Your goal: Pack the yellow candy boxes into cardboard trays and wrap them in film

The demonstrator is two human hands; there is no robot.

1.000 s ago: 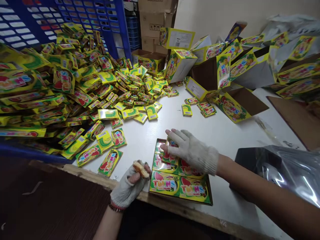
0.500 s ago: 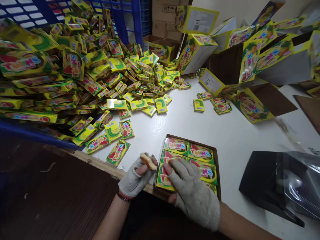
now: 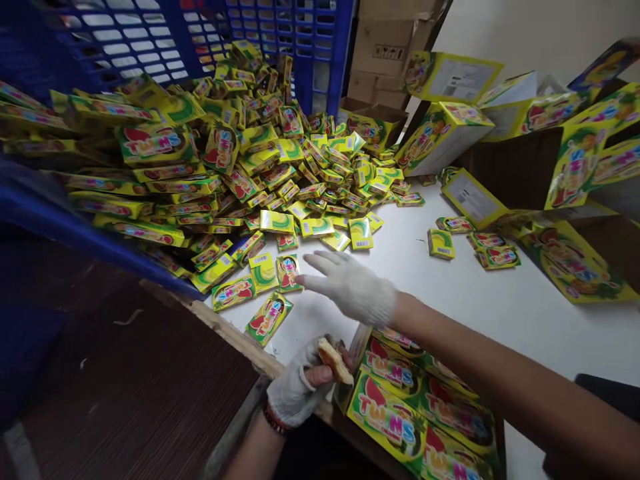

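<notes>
Head-camera view of a packing table, looking forward and down. The right hand [image 3: 351, 288], in a white knit glove, is spread flat with its fingers apart, palm down, and reaches over the table; its fingertips lie just beside the loose TWINS packets [image 3: 289, 272], but contact cannot be told. The left hand [image 3: 295, 390], also gloved, is curled at the table's front edge, pinching a piece of bread [image 3: 333, 360] between thumb and fingers. It is near a brown cardboard tray [image 3: 501, 450], which holds rows of larger TWINS packets [image 3: 387, 417] and sits partly out of view.

Other packets lie in a dense heap [image 3: 240, 180] against a blue perforated plastic crate [image 3: 300, 40], and a few lie apart on the white table [image 3: 500, 320]. The packets appear to be light, stiff paperboard with a glossy face: likely to slide against one another, and to dent at the corners if squeezed. A secure hold would be across the 2 long edges, between thumb and fingers.

Around the table stand large printed yellow display boxes [image 3: 443, 137], some open, with plain cardboard cartons [image 3: 385, 57] behind them. A dark brown wood-grain panel [image 3: 130, 380] lies left of the table.
</notes>
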